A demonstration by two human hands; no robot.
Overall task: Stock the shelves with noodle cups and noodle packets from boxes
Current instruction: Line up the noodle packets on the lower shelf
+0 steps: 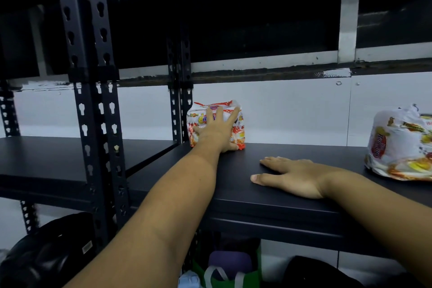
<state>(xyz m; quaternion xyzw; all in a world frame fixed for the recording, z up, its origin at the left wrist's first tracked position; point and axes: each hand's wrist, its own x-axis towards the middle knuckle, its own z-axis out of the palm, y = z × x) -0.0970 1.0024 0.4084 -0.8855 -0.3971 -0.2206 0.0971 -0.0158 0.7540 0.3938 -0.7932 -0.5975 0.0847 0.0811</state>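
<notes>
A white and red-orange noodle packet [238,132] stands at the back left of the dark shelf board [245,194], close to the wall. My left hand [216,127] presses flat against its front with straight, spread fingers. My right hand [292,176] lies palm down on the shelf board, fingers straight, holding nothing. A second noodle packet [399,145] of the same kind lies at the right edge of the view, on the same board.
Black perforated uprights [95,100] [180,91] stand left of the packet, with another dark shelf board [46,159] beyond them. A green bag [233,269] and dark bags [46,255] sit under the shelf. A white wall runs behind.
</notes>
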